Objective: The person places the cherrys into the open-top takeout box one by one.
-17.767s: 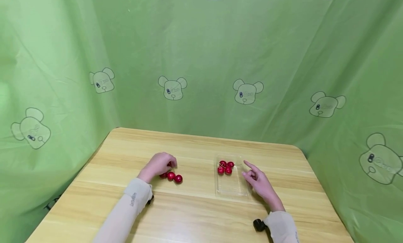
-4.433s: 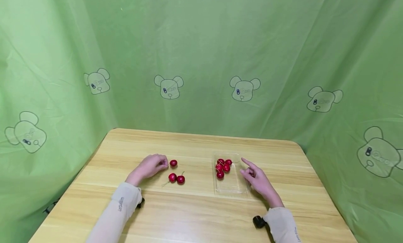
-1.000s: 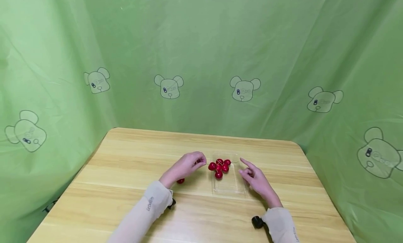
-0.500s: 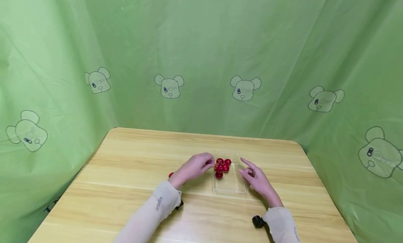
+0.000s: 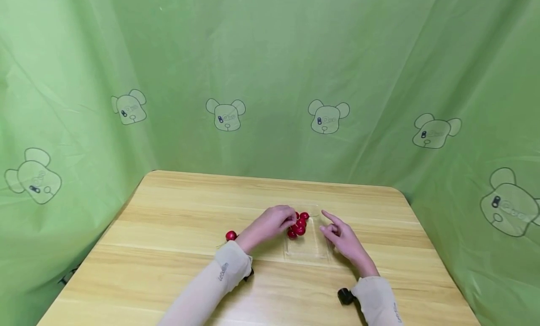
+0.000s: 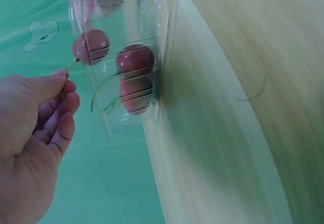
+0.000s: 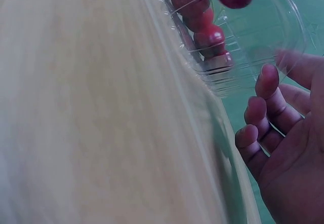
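Observation:
My left hand point(image 5: 276, 220) pinches a thin green cherry stem between thumb and forefinger in the left wrist view. The cherry point(image 6: 91, 46) on that stem overlaps the wall of the clear plastic box point(image 5: 305, 255). Several red cherries point(image 5: 300, 230) lie bunched in the box's left part, partly covered by the left fingers in the head view. My right hand point(image 5: 343, 239) is at the box's right side, forefinger extended and the other fingers loosely bent. In the right wrist view its fingertips point(image 7: 268, 77) overlap the clear wall point(image 7: 253, 57).
On the wooden table point(image 5: 190, 194), left of the box, sits one loose cherry point(image 5: 230, 235) with its stem. A sliver of another shows behind the left wrist. A green curtain point(image 5: 270, 58) with bear heads surrounds the table's back and sides.
My left hand has carried a cherry by its stem rightward from the loose ones to the box, where more cherries lie than at first. The right hand keeps its place.

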{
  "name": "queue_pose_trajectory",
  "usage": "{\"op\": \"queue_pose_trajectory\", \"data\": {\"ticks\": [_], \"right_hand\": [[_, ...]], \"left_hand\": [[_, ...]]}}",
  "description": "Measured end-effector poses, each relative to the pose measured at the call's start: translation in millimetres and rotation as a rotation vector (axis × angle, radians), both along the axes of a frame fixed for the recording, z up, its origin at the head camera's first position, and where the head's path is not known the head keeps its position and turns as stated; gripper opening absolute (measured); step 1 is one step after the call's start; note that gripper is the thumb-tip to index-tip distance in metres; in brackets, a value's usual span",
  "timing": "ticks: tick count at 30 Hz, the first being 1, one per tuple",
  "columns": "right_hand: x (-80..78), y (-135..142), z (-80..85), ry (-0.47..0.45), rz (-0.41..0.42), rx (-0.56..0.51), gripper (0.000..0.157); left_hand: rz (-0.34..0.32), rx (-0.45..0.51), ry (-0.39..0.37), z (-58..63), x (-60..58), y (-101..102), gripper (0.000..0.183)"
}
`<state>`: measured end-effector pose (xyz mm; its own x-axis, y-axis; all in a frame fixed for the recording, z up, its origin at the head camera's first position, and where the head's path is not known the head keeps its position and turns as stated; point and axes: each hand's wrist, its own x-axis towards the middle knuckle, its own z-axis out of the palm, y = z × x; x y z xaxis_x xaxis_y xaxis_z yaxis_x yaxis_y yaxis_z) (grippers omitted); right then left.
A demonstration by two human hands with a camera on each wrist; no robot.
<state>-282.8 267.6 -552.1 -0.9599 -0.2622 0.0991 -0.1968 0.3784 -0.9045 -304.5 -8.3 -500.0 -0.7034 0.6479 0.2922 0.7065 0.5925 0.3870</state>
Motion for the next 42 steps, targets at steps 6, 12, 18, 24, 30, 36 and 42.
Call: {"op": "queue_pose_trajectory", "data": {"ticks": [6, 12, 18, 24, 30, 36, 42], "right_hand": [[1.2, -1, 0.7, -0.008, 0.002, -0.004, 0.061], [1.2, -1, 0.0, -0.011, 0.008, -0.002, 0.062], [0.5, 0, -2.5, -0.013, 0.013, 0.001, 0.062], [-0.1, 0, -2.4, -0.003, 0.01, 0.009, 0.061], [-0.3, 0, -1.9, 0.002, 0.005, 0.012, 0.061], [-0.1, 0, -2.4, 0.009, 0.008, 0.011, 0.061], [-0.2, 0, -1.8, 0.005, 0.007, 0.005, 0.061]], "left_hand": [[-0.022, 0.004, 0.004, -1.1, -2.7, 6, 0.007], [-0.06, 0.022, 0.031, -4.7, -7.8, 13, 0.006], [-0.08, 0.014, 0.042, -8.4, -9.9, 19, 0.007], [-0.092, 0.016, 0.049, -9.1, -11.5, 21, 0.012], [-0.094, 0.034, 0.028, -10.4, -13.2, 23, 0.015], [-0.096, 0.049, 0.018, -11.5, -12.7, 25, 0.017], [-0.088, 0.061, 0.007, -10.6, -12.1, 27, 0.015]]}}
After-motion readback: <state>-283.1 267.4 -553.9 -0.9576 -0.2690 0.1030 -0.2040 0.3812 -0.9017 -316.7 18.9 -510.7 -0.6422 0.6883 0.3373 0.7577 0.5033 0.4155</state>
